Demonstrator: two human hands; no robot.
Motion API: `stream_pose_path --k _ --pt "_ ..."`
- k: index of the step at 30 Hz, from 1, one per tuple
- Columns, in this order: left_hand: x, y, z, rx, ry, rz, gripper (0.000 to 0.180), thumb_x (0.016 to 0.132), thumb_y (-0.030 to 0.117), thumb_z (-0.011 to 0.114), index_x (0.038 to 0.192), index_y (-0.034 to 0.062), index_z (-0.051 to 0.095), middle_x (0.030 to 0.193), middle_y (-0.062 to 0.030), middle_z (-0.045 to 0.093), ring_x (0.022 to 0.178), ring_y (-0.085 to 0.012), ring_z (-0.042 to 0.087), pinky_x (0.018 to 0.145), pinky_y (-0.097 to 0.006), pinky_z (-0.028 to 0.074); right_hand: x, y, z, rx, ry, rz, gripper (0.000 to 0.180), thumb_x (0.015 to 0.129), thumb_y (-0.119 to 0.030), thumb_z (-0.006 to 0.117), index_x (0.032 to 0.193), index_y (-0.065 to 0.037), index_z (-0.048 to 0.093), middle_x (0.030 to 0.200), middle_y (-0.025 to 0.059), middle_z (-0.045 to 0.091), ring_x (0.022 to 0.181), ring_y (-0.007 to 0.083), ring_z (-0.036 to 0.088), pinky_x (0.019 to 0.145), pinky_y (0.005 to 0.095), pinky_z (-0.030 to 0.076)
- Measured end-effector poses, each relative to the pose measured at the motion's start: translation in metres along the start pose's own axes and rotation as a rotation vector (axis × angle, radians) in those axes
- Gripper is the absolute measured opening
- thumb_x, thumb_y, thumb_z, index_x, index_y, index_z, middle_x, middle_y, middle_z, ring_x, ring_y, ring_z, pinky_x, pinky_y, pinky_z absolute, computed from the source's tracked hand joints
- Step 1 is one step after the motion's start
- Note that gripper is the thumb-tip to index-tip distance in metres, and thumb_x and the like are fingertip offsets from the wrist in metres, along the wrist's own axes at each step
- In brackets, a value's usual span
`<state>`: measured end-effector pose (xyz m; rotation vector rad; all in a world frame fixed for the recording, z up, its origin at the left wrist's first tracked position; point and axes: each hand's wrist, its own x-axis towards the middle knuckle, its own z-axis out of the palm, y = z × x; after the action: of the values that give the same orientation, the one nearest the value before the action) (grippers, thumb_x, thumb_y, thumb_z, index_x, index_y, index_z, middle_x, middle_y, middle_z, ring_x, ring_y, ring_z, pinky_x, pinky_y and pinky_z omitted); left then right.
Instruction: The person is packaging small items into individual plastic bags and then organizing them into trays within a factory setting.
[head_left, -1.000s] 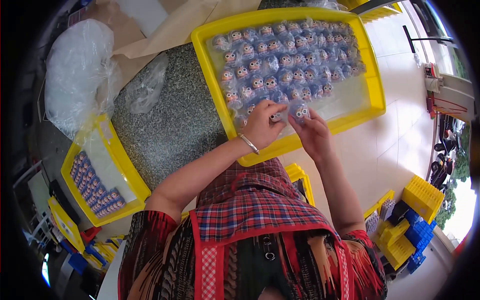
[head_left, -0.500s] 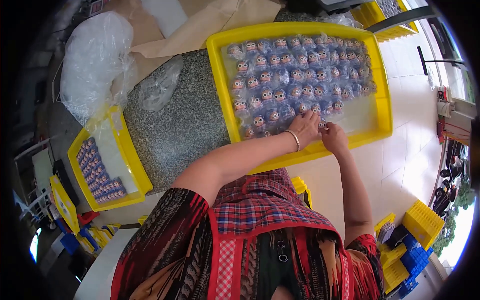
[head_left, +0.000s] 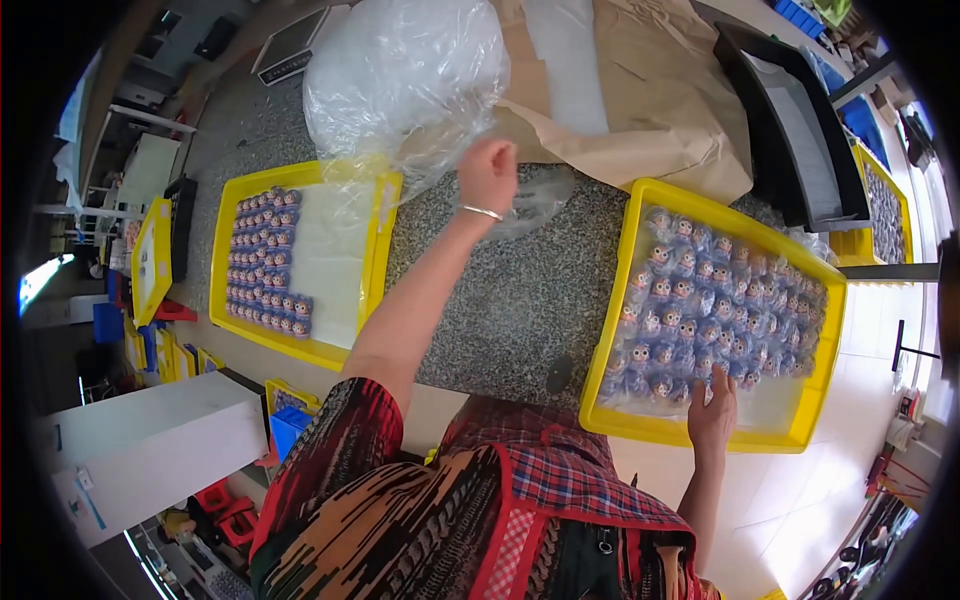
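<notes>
My left hand (head_left: 488,180) is raised over the grey speckled table with its fingers curled in; whatever they may hold is hidden. Beside it lie a big clear plastic bag (head_left: 405,75) and a smaller crumpled clear bag (head_left: 540,203). My right hand (head_left: 711,412) rests at the near side of the right yellow tray (head_left: 592,385), fingers apart, its tips at the wrapped figures. Rows of small big-eyed figures (head_left: 687,328) in clear wrapping fill most of that tray. In the left yellow tray (head_left: 372,270) stand similar figures (head_left: 262,255), seemingly unwrapped, at its left side.
Brown paper (head_left: 665,90) lies at the back of the speckled table (head_left: 480,310). A black tray (head_left: 800,130) stands behind the right tray. At the lower left is a white cabinet (head_left: 165,435), with blue and red plastic items near it.
My left hand has left the wrapped figures and moved up and left to the plastic bags. The right hand stays at the right tray, its fingers now spread. The view has swung left.
</notes>
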<state>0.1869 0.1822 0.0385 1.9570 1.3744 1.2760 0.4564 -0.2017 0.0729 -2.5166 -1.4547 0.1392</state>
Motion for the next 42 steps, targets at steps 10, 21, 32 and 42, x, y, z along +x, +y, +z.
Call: stream_pose_path --k 10,21,32,42 --pt "0.081 -0.153 -0.073 0.808 -0.293 0.0 0.03 0.076 0.008 0.056 0.103 0.0042 0.067 0.136 -0.0197 0.042 0.12 -0.0382 0.044 0.103 -0.045 0.034 0.02 -0.148 0.006 0.283 -0.202 -0.143 0.033 0.084 -0.01 0.06 0.115 0.002 0.055 0.096 0.0188 0.061 0.085 0.0341 0.061 0.072 0.0424 0.049" --pt "0.008 -0.09 -0.139 -0.011 -0.251 -0.152 0.042 0.08 0.007 0.065 0.12 0.0001 0.054 0.112 -0.0125 0.061 0.109 -0.0237 0.055 0.089 -0.037 0.046 0.037 -0.228 0.028 0.451 -0.163 -0.287 0.044 0.08 -0.009 0.064 0.12 0.003 0.052 0.11 0.0226 0.057 0.095 0.0403 0.058 0.081 0.0429 0.049" --pt "-0.119 0.006 -0.159 -1.225 -0.051 -0.809 0.031 0.087 -0.001 0.055 0.118 0.0029 0.054 0.098 -0.0047 0.062 0.087 -0.0124 0.06 0.075 -0.025 0.048 0.051 -0.295 0.113 1.744 -0.71 0.181 0.033 0.086 -0.006 0.063 0.116 0.0 0.054 0.099 0.0031 0.059 0.088 0.0134 0.056 0.078 0.0262 0.045" --pt "-0.141 -0.01 -0.189 0.173 -0.074 -0.037 0.037 0.086 0.009 0.06 0.122 0.002 0.053 0.11 -0.0113 0.055 0.09 -0.0176 0.058 0.079 -0.029 0.047 0.029 -0.291 0.096 1.321 -0.357 -0.054 0.01 0.088 -0.002 0.055 0.095 -0.005 0.061 0.074 -0.001 0.055 0.062 0.0067 0.048 0.056 0.0214 0.036"
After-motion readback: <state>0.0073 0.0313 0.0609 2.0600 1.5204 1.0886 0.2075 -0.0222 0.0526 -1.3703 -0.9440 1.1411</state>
